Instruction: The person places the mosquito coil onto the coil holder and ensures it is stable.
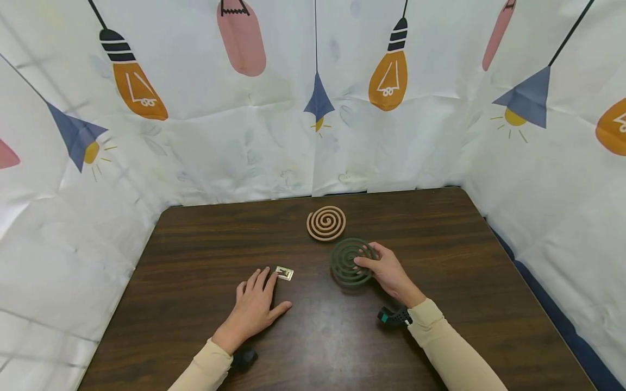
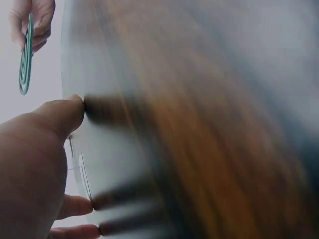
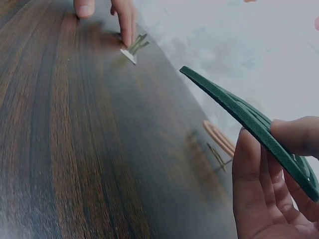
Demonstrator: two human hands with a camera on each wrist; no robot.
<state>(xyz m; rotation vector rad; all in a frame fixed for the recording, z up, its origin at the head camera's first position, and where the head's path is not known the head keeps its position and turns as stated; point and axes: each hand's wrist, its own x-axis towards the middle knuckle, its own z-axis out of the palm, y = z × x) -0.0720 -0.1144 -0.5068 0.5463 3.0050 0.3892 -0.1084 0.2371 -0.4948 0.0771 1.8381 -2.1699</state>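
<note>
My right hand pinches a green mosquito coil at its right side, thumb on top and fingers underneath. In the right wrist view the green coil is tilted and held above the table. My left hand lies palm down, fingers extended and spread. Its index fingertip is right at the edge of a small metal coil stand, whose thin prongs stick up in the right wrist view. Behind the green coil is a brown mosquito coil, raised on a thin metal stand.
The dark wood table has rounded far corners. A white curtain printed with lamps and bulbs surrounds it at the back and sides. Dark bands with devices are worn under both wrists, the right one close over the table.
</note>
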